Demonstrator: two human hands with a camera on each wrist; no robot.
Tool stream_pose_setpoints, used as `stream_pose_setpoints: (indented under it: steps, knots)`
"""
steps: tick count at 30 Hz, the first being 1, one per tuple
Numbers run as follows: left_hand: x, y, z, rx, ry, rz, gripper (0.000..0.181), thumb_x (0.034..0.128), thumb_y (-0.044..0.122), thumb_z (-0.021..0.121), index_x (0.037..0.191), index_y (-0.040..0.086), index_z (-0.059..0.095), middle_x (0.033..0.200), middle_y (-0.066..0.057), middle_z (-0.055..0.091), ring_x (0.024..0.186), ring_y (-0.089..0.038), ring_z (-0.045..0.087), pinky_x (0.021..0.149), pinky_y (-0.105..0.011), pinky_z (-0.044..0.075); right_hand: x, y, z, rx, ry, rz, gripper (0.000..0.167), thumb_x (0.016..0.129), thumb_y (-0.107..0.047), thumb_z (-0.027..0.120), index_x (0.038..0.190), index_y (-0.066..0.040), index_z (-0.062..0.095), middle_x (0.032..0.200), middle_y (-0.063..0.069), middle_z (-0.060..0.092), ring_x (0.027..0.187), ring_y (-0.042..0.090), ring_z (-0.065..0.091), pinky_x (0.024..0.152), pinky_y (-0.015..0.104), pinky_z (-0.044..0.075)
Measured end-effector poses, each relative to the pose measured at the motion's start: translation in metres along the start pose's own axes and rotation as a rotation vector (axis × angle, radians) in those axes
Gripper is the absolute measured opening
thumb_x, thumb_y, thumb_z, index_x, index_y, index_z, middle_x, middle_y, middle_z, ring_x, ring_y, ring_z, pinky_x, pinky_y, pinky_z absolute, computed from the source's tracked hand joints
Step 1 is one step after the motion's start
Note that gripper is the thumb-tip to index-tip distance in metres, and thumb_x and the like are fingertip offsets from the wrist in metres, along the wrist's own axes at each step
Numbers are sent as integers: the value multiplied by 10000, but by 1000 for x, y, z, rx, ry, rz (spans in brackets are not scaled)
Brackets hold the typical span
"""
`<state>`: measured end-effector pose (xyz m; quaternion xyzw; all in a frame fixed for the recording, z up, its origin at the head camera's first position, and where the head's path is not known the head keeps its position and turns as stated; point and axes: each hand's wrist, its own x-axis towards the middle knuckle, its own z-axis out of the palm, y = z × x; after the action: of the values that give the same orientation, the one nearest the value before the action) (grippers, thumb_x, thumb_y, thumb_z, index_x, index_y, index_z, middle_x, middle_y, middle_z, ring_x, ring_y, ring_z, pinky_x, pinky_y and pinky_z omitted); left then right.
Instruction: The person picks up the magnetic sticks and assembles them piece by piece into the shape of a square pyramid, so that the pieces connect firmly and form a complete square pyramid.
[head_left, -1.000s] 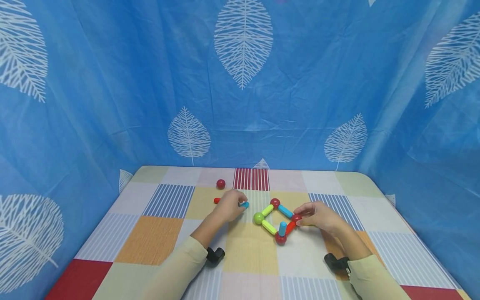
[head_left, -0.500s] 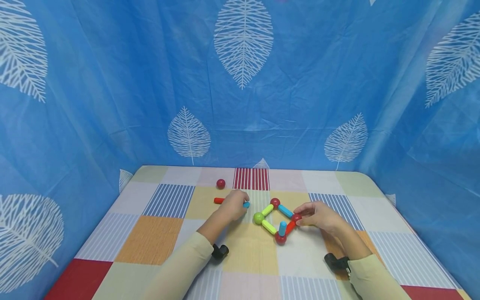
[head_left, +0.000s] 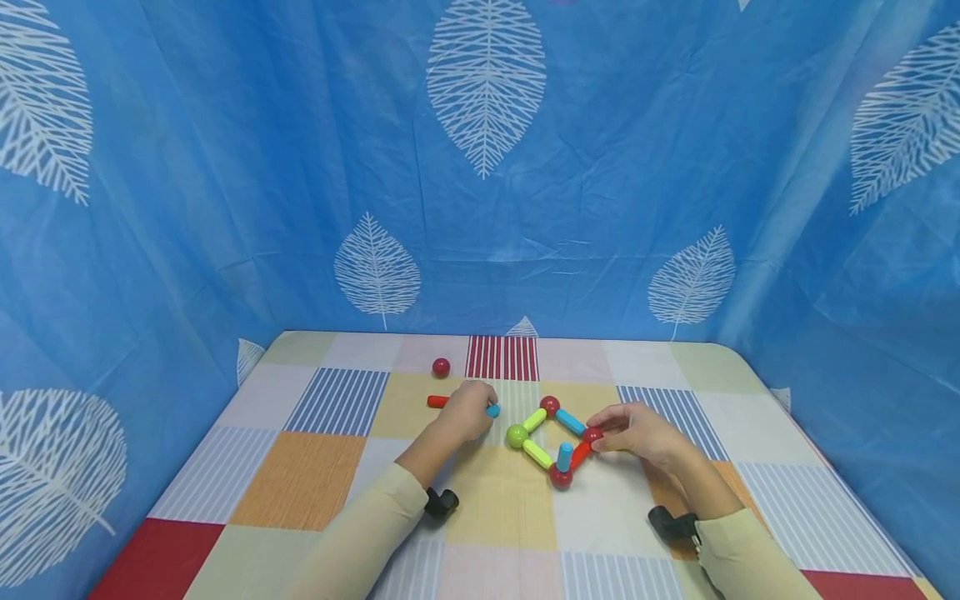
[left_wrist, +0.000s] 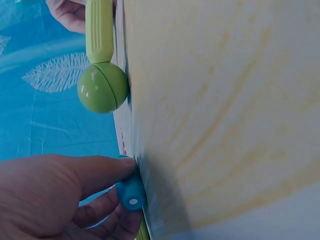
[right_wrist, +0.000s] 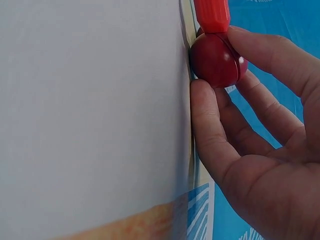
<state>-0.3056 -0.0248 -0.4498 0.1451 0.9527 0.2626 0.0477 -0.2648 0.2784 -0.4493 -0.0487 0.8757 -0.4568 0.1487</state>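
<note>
My left hand (head_left: 467, 412) pinches a short blue magnetic rod (left_wrist: 131, 192) between thumb and fingers, close to the tablecloth. Its white-dotted end faces the left wrist camera. To the right lies a four-sided frame of rods and balls: a green ball (head_left: 517, 436), red balls at the other corners, and yellow-green, blue and red rods between them. Another blue rod (head_left: 565, 457) stands up from the near red ball (head_left: 561, 477). My right hand (head_left: 641, 433) holds the frame's right-hand red ball (right_wrist: 215, 61), thumb and fingers around it; a red rod (right_wrist: 212, 15) joins that ball.
A loose red ball (head_left: 441, 367) lies toward the back of the patchwork-covered table (head_left: 315, 475). A red rod (head_left: 437, 402) lies just left of my left hand, partly hidden by it. Blue leaf-patterned cloth (head_left: 600, 167) hangs behind and at both sides.
My left hand has shifted slightly right, and the blue rod has turned a little with it. More of the red rod beside it shows. The right hand and the frame have stayed put.
</note>
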Motion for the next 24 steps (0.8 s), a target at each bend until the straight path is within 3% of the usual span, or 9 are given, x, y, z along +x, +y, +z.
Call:
stream_pose_setpoints:
  steps: [7,12,18,24]
  knots:
    - [-4,-9,-1,-136,24,68,246,898,49,758,1141,14,743,1037,-82,736,974,-218,667,896,-373,583,0,0,0,8,-4,2,362,817,-115,850,1159,-55,747,1120,69,743,1000,213,635,892,343,577]
    - [-8,-13,-4,-275,29,51,242,889,98,789,1127,81,748,998,-29,700,929,-184,614,790,-318,583,-1,0,0,1,-2,2,360,816,-117,850,1157,-60,749,1123,68,743,1001,213,632,887,339,574]
    - [-13,-18,-8,-416,45,78,219,878,73,796,1080,122,727,977,-15,700,931,-182,636,838,-338,583,-2,-1,-1,-5,-1,0,360,816,-123,851,1156,-62,749,1128,70,744,1007,214,629,879,323,568]
    - [-16,-22,-10,-502,28,117,237,886,84,793,1110,125,728,985,-9,713,962,-175,665,860,-357,585,-2,-1,0,-5,-2,1,359,817,-128,851,1156,-67,750,1131,68,744,1014,215,626,879,322,566]
